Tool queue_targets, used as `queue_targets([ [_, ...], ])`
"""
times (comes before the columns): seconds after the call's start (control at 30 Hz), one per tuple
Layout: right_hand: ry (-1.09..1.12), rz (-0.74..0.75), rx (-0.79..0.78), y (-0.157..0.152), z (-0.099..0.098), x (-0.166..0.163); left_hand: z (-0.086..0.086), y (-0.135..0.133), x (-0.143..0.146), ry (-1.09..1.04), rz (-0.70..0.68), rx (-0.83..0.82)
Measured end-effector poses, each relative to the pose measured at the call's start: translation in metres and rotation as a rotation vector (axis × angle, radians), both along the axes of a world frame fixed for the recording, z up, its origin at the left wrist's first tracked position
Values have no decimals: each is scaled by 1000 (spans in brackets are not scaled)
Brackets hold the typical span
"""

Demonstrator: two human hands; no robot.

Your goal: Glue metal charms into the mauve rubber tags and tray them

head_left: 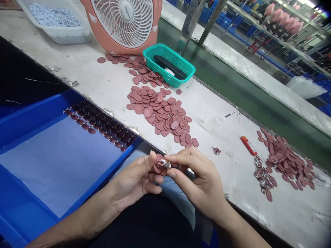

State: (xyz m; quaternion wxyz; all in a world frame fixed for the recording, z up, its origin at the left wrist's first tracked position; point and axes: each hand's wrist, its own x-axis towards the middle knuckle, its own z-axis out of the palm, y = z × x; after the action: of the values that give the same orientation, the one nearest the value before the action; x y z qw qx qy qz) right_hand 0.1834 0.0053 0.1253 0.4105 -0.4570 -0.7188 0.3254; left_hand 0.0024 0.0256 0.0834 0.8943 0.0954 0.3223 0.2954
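Note:
My left hand (137, 179) and my right hand (199, 179) meet just below the table's near edge, over my lap. Both pinch one small brownish-red oval piece (158, 166) with a shiny bit on it. My left fingers curl under it and my right thumb and forefinger press on it from the right. A big heap of the same oval pieces (160, 113) lies on the white table (108, 86) just beyond my hands.
A blue tray (33, 117) at my left holds rows of dark oval pieces (100, 125). A teal basket (169, 63) and a pink fan (124, 24) stand at the back. A red lighter (248, 145) and another pile (287, 160) lie to the right. A white basket (57, 20) stands far left.

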Motion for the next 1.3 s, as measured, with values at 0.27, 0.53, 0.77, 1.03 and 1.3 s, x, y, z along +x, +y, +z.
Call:
queue_targets([
  [0.27, -68, -90, 135, 1, -9, -11, -5, 0, -6, 144, 93, 60],
  [0.53, -302, -184, 620, 5, -47, -47, -8, -19, -19, 457, 533, 413],
  [0.77, -295, -137, 661, 17, -59, -73, -13, -17, -31, 630, 557, 422],
  [1.03, -310, -25, 608, 7, -63, -73, -48, -4, -76, 1057, 503, 381],
  [1.3, -350, -101, 519, -14, -73, -38, -141, 59, -192, 1717, 225, 405],
])
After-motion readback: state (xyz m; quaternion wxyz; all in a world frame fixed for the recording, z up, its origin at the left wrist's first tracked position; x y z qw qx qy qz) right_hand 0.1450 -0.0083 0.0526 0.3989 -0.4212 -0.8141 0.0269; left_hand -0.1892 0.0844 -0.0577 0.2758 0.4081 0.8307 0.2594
